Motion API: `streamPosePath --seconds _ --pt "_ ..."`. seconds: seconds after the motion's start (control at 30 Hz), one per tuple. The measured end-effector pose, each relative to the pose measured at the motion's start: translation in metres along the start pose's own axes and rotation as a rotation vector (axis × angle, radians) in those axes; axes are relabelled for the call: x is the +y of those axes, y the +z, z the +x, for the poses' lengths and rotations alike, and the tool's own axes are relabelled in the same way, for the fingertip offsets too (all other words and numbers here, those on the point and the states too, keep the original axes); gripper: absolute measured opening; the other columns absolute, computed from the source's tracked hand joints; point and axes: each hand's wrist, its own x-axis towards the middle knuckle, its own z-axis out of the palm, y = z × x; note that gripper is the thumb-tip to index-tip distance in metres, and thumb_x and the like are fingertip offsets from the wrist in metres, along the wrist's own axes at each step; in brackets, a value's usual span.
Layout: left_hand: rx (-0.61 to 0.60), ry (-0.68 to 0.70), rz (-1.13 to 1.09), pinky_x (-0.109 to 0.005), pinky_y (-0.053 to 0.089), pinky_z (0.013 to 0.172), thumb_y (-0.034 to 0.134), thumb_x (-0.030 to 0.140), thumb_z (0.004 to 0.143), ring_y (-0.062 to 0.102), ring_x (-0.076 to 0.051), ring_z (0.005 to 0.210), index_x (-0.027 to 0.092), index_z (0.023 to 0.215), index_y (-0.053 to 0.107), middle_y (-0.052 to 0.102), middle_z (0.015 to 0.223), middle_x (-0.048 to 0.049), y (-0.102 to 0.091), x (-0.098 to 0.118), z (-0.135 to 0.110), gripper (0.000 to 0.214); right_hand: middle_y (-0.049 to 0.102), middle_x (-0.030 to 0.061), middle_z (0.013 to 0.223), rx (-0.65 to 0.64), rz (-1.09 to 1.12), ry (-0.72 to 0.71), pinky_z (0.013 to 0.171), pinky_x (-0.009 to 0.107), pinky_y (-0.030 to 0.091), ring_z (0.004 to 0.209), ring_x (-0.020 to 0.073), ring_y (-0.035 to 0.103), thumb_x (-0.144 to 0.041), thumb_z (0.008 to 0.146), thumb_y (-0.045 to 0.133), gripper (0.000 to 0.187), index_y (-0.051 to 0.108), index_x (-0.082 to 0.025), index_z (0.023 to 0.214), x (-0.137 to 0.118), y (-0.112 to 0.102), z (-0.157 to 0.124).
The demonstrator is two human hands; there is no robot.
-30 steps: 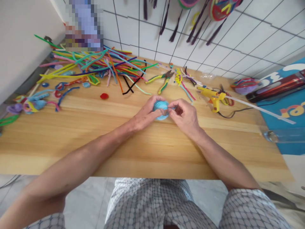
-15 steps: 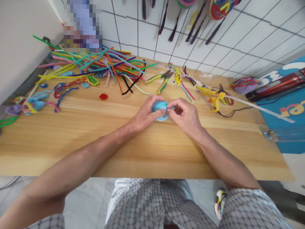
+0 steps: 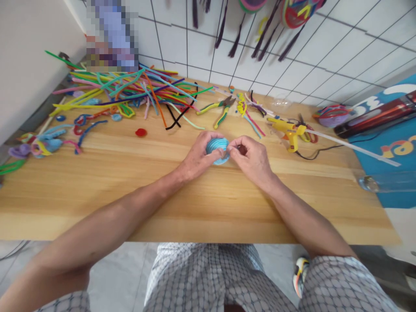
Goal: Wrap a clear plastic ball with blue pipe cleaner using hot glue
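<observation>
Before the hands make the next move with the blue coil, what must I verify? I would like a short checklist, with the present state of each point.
1. Left hand grips the blue coil: ok.
2. Right hand pinches the coil's right edge: ok.
3. Coil's loose end secured: cannot tell, fingers hide it.
4. Pliers lie free on the table, beyond the coil: ok.
5. Glue gun apart from both hands: ok.

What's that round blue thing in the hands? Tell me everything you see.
The blue coil is a small round piece of light-blue fuzzy pipe cleaner, wound in ridged rings. It faces up, over the wooden table. The left hand grips its left and lower side; the right hand pinches its right edge. Its underside is hidden.
</observation>
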Motion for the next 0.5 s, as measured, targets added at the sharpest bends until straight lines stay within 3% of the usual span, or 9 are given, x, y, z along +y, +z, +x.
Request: streamPosePath --seconds 0.33,0.5 --pt "-0.029 -0.032 -0.072 -0.047 0.047 0.114 0.058 0.041 0.098 0.059 -0.027 0.128 0.022 0.127 0.061 0.064 0.131 -0.0098 -0.0027 -0.0008 -0.0006 0.035 0.067 -0.0028 0.072 -0.012 0.015 0.036 0.060 0.030 0.042 0.059 0.0125 0.052 -0.022 0.089 0.068 0.006 0.069 -0.023 0.084 -0.0013 -0.0007 0.0005" --pt "-0.087 -0.065 -0.115 -0.040 0.052 0.103 0.067 0.041 0.090 0.063 -0.023 0.114 0.022 0.124 0.058 0.066 0.122 -0.0064 -0.0068 -0.0004 0.0046 0.040 0.067 -0.0025 0.072 -0.015 0.010 0.034 0.062 0.029 0.043 0.062 0.0131 0.052 -0.021 0.089 0.068 0.005 0.070 -0.023 0.085 -0.0026 -0.0012 0.0012"
